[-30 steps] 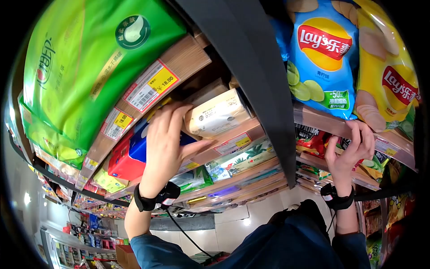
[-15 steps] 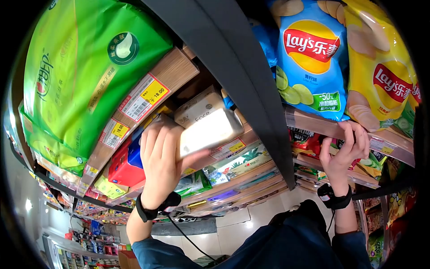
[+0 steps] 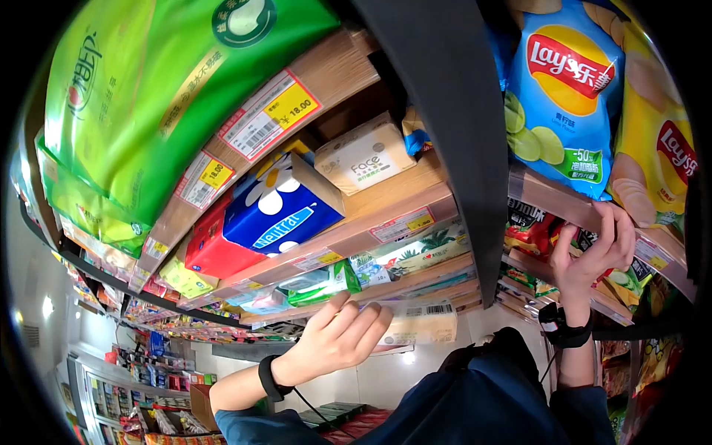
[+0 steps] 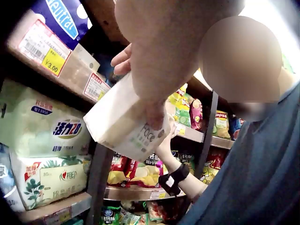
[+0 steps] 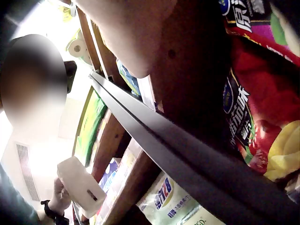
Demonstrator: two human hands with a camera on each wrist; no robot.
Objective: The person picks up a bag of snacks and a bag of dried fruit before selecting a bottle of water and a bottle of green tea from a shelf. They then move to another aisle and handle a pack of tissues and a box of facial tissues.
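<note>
My left hand grips a beige soft pack of Face tissues, held out in front of the lower shelf, near my body. In the left wrist view the tissue pack is tilted, with thumb and fingers around it. A second Face tissue pack sits on the shelf beside a blue Neutral tissue pack. My right hand, fingers loosely bent and with no item in it, rests at the edge of the chip shelf, below a blue Lay's bag.
A dark shelf post stands between the tissue shelves and the chip shelves. A large green tissue bag fills the upper left shelf. A yellow Lay's bag is at the right. Red chip bags lie close to my right wrist.
My left hand has pulled the front Face tissue pack off the shelf and brought it down toward my body. The Neutral pack now shows uncovered. The right hand has stayed at the chip shelf.
</note>
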